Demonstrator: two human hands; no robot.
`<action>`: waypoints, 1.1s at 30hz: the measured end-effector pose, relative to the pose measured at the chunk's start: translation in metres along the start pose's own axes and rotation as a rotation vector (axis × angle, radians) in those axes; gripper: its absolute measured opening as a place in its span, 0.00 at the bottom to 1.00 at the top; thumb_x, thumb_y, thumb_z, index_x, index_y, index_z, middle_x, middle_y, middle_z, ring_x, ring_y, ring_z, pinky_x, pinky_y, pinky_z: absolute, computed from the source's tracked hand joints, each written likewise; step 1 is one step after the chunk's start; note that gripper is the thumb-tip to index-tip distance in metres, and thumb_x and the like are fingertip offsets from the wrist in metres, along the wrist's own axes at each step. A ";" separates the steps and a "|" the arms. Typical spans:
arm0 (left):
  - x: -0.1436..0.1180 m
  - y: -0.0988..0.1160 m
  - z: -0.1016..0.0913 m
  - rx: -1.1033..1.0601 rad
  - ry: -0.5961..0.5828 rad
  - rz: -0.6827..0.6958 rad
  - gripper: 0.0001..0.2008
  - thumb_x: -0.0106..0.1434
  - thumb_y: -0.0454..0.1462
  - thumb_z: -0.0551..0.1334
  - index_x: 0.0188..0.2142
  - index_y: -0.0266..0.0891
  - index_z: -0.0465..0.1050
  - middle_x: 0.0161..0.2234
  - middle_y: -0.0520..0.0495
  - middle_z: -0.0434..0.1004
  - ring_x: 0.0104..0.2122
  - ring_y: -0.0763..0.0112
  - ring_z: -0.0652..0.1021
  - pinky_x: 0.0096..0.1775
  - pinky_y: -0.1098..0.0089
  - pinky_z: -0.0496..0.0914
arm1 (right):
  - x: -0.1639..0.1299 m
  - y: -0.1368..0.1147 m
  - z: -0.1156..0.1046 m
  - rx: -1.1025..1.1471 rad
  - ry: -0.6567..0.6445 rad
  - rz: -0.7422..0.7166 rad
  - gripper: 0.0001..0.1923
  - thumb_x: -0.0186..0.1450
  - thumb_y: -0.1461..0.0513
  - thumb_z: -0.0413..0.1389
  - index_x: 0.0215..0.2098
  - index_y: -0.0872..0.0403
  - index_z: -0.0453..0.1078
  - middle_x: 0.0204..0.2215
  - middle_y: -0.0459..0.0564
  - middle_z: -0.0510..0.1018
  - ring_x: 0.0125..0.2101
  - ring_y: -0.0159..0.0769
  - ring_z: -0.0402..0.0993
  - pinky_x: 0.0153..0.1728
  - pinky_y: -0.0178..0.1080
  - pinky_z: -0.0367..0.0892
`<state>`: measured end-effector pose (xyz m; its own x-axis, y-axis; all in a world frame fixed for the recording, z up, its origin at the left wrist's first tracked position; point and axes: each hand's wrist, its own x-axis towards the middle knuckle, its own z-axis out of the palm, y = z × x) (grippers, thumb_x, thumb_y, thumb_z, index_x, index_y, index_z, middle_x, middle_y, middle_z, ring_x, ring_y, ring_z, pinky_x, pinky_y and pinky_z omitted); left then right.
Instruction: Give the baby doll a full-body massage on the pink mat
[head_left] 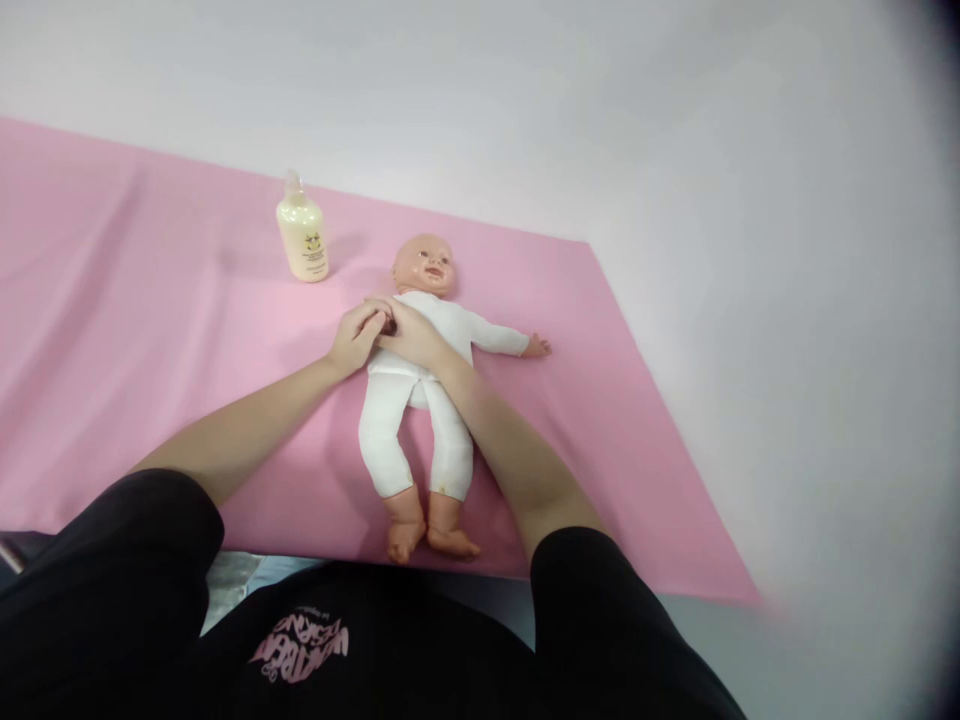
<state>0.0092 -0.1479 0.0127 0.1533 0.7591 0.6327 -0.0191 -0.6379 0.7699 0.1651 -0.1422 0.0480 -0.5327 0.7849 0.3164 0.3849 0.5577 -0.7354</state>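
Note:
A baby doll [431, 400] with a white cloth body lies on its back, its head away from me and its feet toward me. At the left side of its chest, my left hand [358, 337] and my right hand [411, 332] meet, fingers closed around the doll's arm on that side. That arm is mostly hidden by my hands; a small dark reddish bit shows between them. The doll's other arm [499, 338] stretches out to the right, untouched. A pump bottle [304, 235] of pale yellow liquid stands upright beyond my left hand.
A pink cloth [600, 450] covers the table, with soft folds at the left. Its near edge runs just in front of my body. Behind and to the right is a plain white surface [712, 200].

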 end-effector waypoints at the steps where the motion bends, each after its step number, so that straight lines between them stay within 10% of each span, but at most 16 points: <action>1: 0.000 0.001 0.001 -0.021 0.000 -0.005 0.23 0.72 0.56 0.59 0.33 0.41 0.75 0.29 0.48 0.75 0.30 0.66 0.75 0.37 0.64 0.71 | 0.000 0.001 0.000 0.012 -0.003 -0.005 0.22 0.60 0.64 0.59 0.53 0.53 0.72 0.39 0.46 0.80 0.40 0.39 0.75 0.47 0.40 0.69; 33: 0.000 0.000 0.007 -0.186 0.121 -0.245 0.29 0.68 0.62 0.62 0.29 0.39 0.74 0.23 0.47 0.76 0.21 0.73 0.72 0.23 0.71 0.64 | 0.001 -0.001 0.000 -0.020 -0.003 -0.021 0.13 0.58 0.64 0.60 0.41 0.51 0.68 0.34 0.45 0.75 0.33 0.35 0.68 0.38 0.38 0.63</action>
<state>0.0162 -0.1487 0.0120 0.0568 0.9039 0.4239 -0.1776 -0.4087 0.8952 0.1639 -0.1423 0.0493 -0.5434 0.7720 0.3297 0.3884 0.5794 -0.7166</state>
